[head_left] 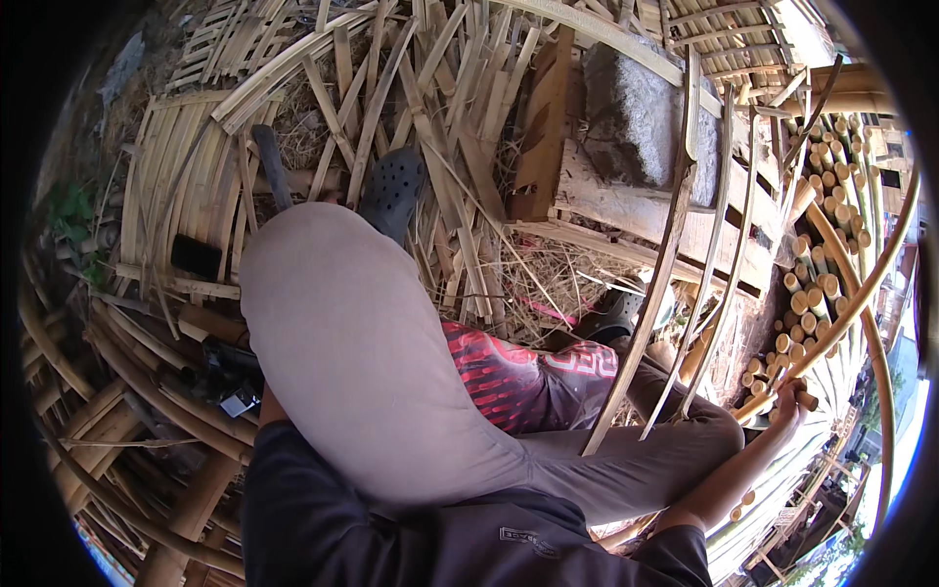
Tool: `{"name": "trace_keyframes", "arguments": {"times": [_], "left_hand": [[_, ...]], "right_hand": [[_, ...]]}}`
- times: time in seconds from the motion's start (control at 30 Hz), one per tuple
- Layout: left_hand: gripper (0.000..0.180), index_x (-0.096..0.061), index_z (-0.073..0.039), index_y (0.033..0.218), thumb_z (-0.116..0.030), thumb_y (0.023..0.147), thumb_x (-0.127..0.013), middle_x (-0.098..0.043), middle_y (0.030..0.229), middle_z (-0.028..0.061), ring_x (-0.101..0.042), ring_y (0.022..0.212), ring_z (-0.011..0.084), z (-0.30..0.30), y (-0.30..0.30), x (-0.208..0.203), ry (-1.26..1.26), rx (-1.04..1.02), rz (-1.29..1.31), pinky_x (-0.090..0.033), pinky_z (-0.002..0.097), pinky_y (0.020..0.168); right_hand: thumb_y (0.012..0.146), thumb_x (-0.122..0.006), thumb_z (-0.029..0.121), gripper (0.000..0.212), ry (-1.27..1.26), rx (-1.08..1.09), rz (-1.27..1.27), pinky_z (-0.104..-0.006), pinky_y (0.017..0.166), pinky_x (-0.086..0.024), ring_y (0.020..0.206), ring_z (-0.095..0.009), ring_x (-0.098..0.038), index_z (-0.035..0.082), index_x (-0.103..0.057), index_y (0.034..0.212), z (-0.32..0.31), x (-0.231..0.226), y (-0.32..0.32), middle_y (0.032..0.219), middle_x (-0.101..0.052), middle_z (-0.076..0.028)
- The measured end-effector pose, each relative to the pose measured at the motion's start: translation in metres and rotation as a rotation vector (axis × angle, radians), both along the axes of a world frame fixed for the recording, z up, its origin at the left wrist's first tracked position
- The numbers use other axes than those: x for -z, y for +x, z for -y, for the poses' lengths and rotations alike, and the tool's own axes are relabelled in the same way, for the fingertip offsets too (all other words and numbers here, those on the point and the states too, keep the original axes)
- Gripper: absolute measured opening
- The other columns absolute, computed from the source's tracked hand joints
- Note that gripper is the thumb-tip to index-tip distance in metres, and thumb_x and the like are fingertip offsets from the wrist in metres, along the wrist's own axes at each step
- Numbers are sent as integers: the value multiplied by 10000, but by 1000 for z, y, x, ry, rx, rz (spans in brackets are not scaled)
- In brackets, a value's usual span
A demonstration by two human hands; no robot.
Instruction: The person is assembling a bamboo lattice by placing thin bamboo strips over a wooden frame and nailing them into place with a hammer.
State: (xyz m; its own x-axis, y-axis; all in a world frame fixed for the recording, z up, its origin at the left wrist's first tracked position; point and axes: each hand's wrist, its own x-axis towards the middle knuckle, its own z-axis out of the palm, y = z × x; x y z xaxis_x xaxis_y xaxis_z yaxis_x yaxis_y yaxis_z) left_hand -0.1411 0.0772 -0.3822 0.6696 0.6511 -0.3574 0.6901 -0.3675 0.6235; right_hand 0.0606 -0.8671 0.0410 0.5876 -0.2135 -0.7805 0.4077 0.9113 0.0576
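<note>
My right hand [788,407], at the far right beside my bent leg, is closed around a short, round, light-brown wooden piece [807,400]. Its blunt end sticks out past my fingers; whether it is a tool's handle or a cut of bamboo cannot be made out. On the left, my forearm [273,405] passes behind my raised knee, and the left hand itself is hidden. Near that arm lies a black device [227,370]. Several long split bamboo strips [669,245] stand slanted in front of my right leg. A red patterned cloth [499,377] lies between my legs.
Bamboo slats [469,117] litter the ground ahead. A stone block [636,112] rests on a wooden crate [675,230]. Cut bamboo poles [817,284] are stacked at right, crossed by a bent pole [851,308]. A black phone-like object [196,256] lies on a slatted panel [181,166] at left.
</note>
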Motion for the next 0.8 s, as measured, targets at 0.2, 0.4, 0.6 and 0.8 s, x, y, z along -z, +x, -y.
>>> {"name": "trace_keyframes", "arguments": {"times": [0.2, 0.4, 0.6, 0.8], "left_hand": [[258, -577, -59, 1152, -263, 996, -571, -708, 848, 79, -672, 715, 156, 5, 8, -4, -68, -75, 70, -531, 287, 612], [251, -571, -67, 1146, -271, 1001, -560, -709, 849, 75, -673, 716, 150, 2, 17, -4, -165, -142, 147, -532, 286, 614], [245, -564, -75, 1141, -279, 1007, -549, -709, 850, 71, -675, 716, 145, -8, 27, -7, -335, -228, 261, -534, 285, 615], [399, -575, -35, 1211, -350, 969, -608, -726, 867, 123, -673, 692, 170, -10, 53, -44, -598, -172, 359, -525, 297, 577]], "right_hand": [[764, -582, -160, 410, 20, -18, 60, -312, 526, -489, 682, -179, -521, 24, -461, 1111, 12, 8, 4, 865, -510, -93], [748, -580, -149, 297, 19, -91, 84, -320, 547, -503, 710, -184, -530, 20, -517, 985, 2, 8, -3, 824, -508, -83], [708, -499, -137, 225, -87, -119, -17, -260, 517, -448, 611, -127, -461, 19, -495, 870, -30, 9, 3, 756, -449, -34], [727, -548, -132, 242, -75, -187, 80, -301, 504, -461, 611, -143, -462, 33, -495, 897, -20, 7, 1, 749, -443, -38]]}}
